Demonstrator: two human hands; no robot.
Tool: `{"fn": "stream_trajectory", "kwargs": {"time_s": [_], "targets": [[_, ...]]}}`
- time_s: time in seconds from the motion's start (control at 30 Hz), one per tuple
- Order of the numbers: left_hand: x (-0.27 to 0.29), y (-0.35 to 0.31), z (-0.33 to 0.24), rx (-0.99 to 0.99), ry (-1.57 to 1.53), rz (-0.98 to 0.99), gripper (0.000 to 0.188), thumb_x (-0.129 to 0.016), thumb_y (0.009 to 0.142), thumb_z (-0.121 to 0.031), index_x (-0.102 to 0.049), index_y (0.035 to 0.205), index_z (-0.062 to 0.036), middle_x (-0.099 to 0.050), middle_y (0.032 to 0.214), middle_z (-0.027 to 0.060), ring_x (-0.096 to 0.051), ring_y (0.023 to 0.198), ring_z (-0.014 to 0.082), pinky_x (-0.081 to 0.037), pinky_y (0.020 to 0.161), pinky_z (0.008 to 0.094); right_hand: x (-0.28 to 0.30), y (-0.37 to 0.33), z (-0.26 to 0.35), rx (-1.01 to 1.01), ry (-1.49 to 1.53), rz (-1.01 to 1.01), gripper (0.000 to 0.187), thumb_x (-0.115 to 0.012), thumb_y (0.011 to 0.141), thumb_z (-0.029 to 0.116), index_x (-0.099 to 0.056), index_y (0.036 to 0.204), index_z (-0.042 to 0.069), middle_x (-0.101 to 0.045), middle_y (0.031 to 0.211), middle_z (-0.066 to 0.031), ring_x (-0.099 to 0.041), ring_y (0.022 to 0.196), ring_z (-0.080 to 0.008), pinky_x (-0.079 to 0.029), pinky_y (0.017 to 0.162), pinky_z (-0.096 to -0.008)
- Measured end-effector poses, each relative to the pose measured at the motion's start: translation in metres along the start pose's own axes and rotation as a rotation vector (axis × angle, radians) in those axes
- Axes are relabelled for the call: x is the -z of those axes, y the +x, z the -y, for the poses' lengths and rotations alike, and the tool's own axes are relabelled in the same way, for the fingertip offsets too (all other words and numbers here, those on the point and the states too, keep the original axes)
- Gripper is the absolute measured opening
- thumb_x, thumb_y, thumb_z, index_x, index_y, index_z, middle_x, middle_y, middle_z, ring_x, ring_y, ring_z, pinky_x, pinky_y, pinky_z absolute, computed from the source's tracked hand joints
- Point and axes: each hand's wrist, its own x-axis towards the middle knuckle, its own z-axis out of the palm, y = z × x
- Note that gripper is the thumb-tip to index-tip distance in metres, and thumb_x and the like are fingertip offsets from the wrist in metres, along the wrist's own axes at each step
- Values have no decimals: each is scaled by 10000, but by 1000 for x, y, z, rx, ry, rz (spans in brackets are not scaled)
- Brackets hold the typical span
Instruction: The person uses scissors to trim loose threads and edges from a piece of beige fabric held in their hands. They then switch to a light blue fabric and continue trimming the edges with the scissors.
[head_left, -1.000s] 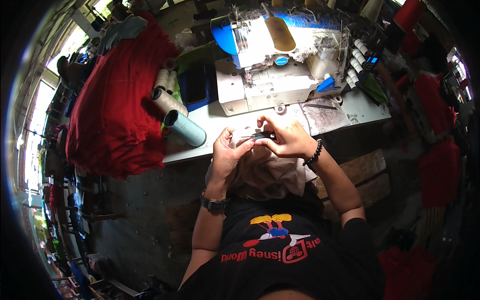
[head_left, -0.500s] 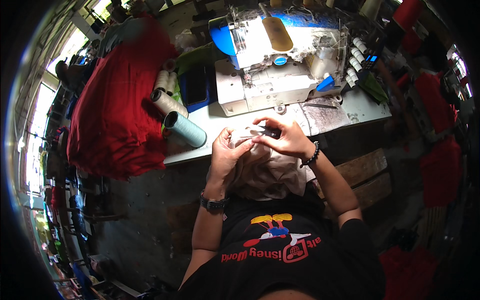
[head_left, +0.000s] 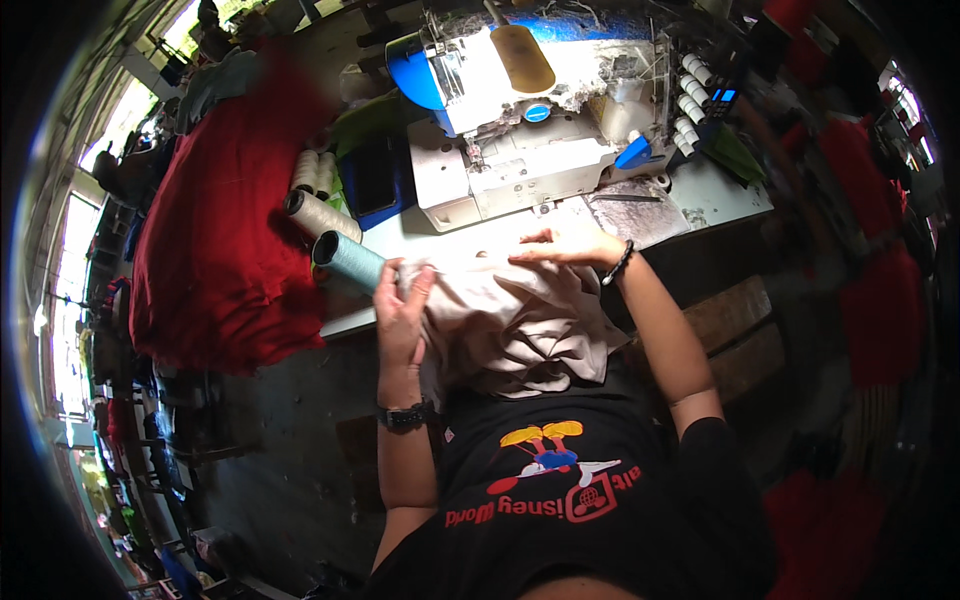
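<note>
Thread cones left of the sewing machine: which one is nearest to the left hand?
The light-blue cone, right beside the left hand; the whitish cones all lie farther from it.

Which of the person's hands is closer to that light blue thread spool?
The left. The left hand is at the right-hand end of the light blue thread spool; contact is unclear. The right hand is well to the spool's right, beyond the left hand.

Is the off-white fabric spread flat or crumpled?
Crumpled: the off-white fabric shows deep, uneven creases just in front of the black T-shirt.
</note>
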Motion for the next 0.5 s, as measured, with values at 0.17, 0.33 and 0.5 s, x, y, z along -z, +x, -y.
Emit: {"fn": "stream_trajectory", "kwargs": {"time_s": [0.17,0.33,0.5], "targets": [[31,9,5,-4,147,-20,342,-592,885,-29,-506,1215,-3,-596,998,45,-549,899,91,-437,830,219,14,-15,-22,-153,729,60,189,-716,813,186,-576,897,92,-481,636,77,-363,532,11,-250,465,-165],[34,7,15,-174,650,24,360,-567,901,-91,-510,1247,-7,-602,1089,104,-559,983,133,-433,889,266,-5,-18,-5,-150,951,-63,180,-724,813,188,-573,879,117,-419,638,99,-303,528,2,-222,472,-194],[-26,4,-19,-668,1303,180,440,-615,860,-186,-513,1261,-37,-563,1234,134,-516,1141,251,-397,956,386,-14,-20,24,-62,886,-149,176,-714,818,209,-576,865,111,-431,650,108,-347,556,7,-262,491,-167]]}}
